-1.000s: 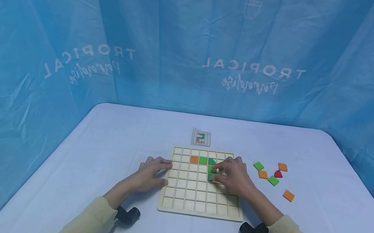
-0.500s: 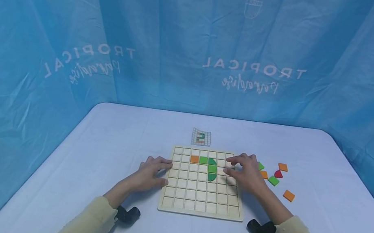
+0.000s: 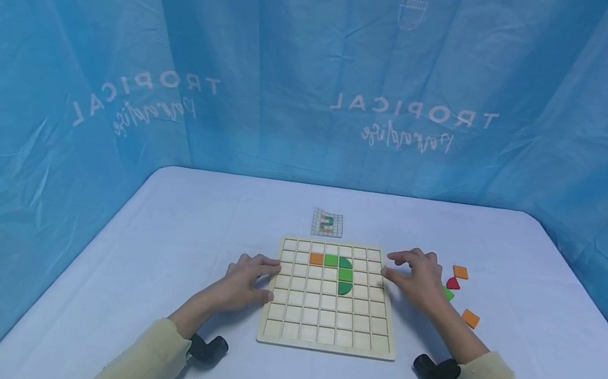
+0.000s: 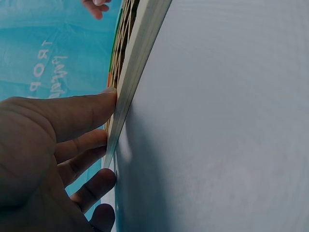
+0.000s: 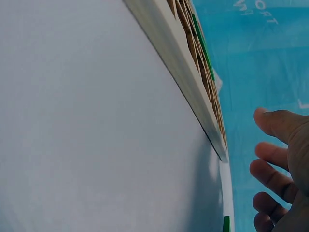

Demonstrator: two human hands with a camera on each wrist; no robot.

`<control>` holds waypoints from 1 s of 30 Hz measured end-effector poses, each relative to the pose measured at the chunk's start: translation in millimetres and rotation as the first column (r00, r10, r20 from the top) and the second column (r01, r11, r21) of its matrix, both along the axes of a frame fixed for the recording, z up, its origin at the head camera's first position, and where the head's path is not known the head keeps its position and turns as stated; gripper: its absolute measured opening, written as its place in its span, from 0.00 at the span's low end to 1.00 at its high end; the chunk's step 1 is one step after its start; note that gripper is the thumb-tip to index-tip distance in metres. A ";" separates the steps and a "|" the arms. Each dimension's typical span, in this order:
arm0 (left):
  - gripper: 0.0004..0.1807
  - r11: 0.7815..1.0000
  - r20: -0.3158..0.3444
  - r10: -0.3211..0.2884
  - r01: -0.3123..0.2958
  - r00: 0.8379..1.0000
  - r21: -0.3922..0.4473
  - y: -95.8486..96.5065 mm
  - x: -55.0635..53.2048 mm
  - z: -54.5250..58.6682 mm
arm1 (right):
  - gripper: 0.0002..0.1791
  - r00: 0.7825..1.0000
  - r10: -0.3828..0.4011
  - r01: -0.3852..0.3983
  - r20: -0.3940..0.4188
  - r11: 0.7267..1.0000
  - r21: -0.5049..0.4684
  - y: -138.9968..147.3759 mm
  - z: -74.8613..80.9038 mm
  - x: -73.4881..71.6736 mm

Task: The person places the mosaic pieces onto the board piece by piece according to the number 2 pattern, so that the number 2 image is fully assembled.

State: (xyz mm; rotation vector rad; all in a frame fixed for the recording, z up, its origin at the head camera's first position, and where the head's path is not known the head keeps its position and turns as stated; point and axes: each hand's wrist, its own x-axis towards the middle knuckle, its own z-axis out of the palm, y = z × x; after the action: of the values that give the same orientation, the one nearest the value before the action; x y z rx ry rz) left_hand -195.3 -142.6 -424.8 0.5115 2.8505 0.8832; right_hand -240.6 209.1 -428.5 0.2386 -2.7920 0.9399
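A wooden grid board (image 3: 316, 334) lies flat on the white table. My left hand (image 3: 241, 285) rests against its left edge, thumb and fingertips at the rim, as the left wrist view also shows at the board's side (image 4: 137, 58). Set in the cells are an orange square tile (image 3: 316, 259), a green square tile (image 3: 331, 260), a dark green rounded tile (image 3: 345, 263), another green square tile (image 3: 345, 275) and a second dark green rounded tile (image 3: 344, 288). Just off the right edge, my right hand (image 3: 420, 283) hovers with fingers apart, holding nothing.
Behind the board lies a small printed pattern card (image 3: 327, 224). Right of my right hand are loose tiles: an orange one (image 3: 460, 272), a red rounded one (image 3: 453, 283), a partly hidden green one (image 3: 448, 293) and another orange one (image 3: 470, 318). A blue curtain (image 3: 288, 140) hangs behind the table.
My right hand has let go of the lower dark green tile on the board and moved right, past the board's edge, covering some loose tiles. The left hand has stayed still.
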 end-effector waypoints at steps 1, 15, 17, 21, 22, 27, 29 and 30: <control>0.30 1.000 -0.002 -0.001 0.001 1.000 -0.001 0.0 -0.1 -0.1 | 0.22 1.000 -0.009 0.009 0.004 1.000 0.002 1.4 -0.2 -0.3; 0.30 1.000 -0.011 -0.011 0.011 1.000 0.009 -0.2 -0.1 -0.1 | 0.23 0.998 -0.060 0.061 -0.024 0.998 0.035 21.3 -1.9 -5.3; 0.30 1.000 -0.011 -0.012 0.013 1.000 0.011 -0.3 0.1 0.1 | 0.23 0.997 -0.071 0.072 -0.025 0.996 0.045 23.7 -1.6 -5.4; 0.30 1.000 -0.009 -0.011 0.011 1.000 0.009 -0.4 0.3 0.4 | 0.23 0.995 -0.095 0.097 -0.037 0.993 0.061 27.6 -1.9 -6.4; 0.30 1.000 -0.009 -0.011 0.011 1.000 0.009 -0.4 0.3 0.4 | 0.23 0.994 -0.100 0.103 -0.037 0.993 0.064 28.6 -2.1 -6.4; 0.30 1.000 -0.010 -0.011 0.011 1.000 0.010 -0.9 -0.2 -0.9 | 0.24 0.991 -0.134 0.136 -0.025 0.988 0.078 32.7 -4.8 -8.3; 0.30 1.000 -0.006 -0.009 0.009 1.000 0.011 -0.9 -0.2 -0.8 | 0.24 0.988 -0.153 0.154 -0.018 0.985 0.081 33.9 -5.8 -9.1; 0.30 1.000 -0.004 -0.007 0.007 1.000 0.010 -0.9 -0.1 -0.9 | 0.24 0.987 -0.162 0.163 -0.014 0.983 0.084 34.5 -6.5 -9.5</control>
State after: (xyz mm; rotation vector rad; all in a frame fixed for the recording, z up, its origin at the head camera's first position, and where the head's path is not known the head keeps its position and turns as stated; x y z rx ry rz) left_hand -195.4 -143.5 -425.7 0.5253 2.8472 0.8967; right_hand -250.0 243.6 -435.0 0.0245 -2.7966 0.7829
